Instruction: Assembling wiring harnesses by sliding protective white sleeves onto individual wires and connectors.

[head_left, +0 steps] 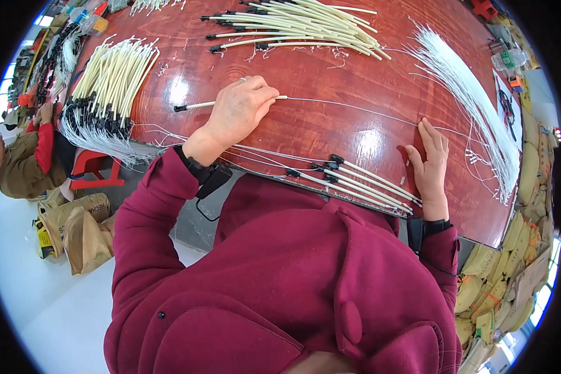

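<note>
My left hand (240, 112) is closed around a thin cream tube (199, 105), whose black-capped end sticks out on the left. From the tube's other end a fine white wire (355, 110) runs right across the table to my right hand (430, 156). That hand rests on the tabletop, fingers stretched out and thumb apart, with the wire at its fingertips. Several more cream tubes with black ends (361, 181) lie along the near table edge between my hands, white wires trailing left from them.
On the red table (330, 71) lie a pile of cream tubes (305, 28) at the back, a wired bundle of tubes (115, 75) at left, and a sheaf of white wires (467, 93) at right. A red stool (96, 169) stands left; another person (28, 156) sits beyond.
</note>
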Tool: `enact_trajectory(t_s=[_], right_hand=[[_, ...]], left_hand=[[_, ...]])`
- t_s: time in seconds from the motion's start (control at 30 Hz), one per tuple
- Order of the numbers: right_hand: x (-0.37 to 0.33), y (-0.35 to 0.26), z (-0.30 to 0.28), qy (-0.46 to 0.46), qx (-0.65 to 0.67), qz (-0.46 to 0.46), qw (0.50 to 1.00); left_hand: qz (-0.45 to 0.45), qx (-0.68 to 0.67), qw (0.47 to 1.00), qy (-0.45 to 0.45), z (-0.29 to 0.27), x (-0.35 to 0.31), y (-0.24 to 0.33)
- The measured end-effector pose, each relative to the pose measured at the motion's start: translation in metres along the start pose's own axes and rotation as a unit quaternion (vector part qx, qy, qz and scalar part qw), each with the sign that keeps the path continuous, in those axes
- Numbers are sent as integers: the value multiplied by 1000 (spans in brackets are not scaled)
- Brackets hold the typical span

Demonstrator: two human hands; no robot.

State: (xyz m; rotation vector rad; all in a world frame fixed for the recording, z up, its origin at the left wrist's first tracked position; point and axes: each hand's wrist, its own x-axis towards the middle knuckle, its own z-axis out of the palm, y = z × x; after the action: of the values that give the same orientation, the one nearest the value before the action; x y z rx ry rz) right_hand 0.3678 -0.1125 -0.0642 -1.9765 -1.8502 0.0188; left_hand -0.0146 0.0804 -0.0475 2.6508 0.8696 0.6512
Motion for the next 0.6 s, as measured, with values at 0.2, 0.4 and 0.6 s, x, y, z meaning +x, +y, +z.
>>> enact_trajectory(t_s=[0.2,0.4,0.6], right_hand=[[4,-10,-7,-46,-7,-24,999],[8,-60,7,-95,-36,-65,993],[13,-47,15,-23,25,-47,998]], left_hand=[[73,81,994,-5,16,14,11],[209,111,964,-124,77,79,99],[191,106,974,-55,66,79,121]])
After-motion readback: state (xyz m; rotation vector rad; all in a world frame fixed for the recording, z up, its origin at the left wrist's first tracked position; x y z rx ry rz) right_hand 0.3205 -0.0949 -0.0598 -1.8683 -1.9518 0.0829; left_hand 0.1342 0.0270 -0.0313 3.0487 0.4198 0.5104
